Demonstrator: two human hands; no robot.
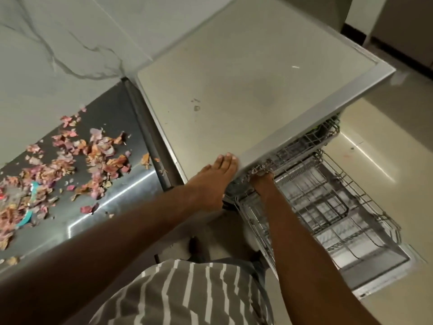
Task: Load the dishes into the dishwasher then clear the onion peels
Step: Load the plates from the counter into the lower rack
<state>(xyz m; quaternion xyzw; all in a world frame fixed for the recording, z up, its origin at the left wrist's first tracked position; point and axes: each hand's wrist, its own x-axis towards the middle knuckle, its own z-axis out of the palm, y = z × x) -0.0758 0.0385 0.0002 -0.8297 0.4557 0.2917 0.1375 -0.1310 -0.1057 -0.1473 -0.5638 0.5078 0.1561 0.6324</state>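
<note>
1. Reaching into the open dishwasher [264,95], the person seems to be still in the loading step of the task, working at the racks; the peels are not yet touched.
2. The left hand [214,181] lies flat with straight fingers on the front corner of the dishwasher top. It holds nothing and seems only to give support.
3. The right hand [262,178] goes under the front edge of the top, at the upper rack [302,146]. Its fingers are hidden by the edge and the wires, so I cannot tell if they grip the rack or are loose.
4. The lower rack [328,207] is pulled out over the open door, to the right of the right arm. It looks almost without dishes, but the picture is blurred here. Something dark sits far back in the upper rack; I cannot say what it is.
5. The onion peels [77,158] lie scattered on the steel desk [126,195], well apart from both hands, on the left side of the left arm.
6. In my judgement, the next move calls for sliding the racks in and closing the door, then turning left to gather the peels.
</note>
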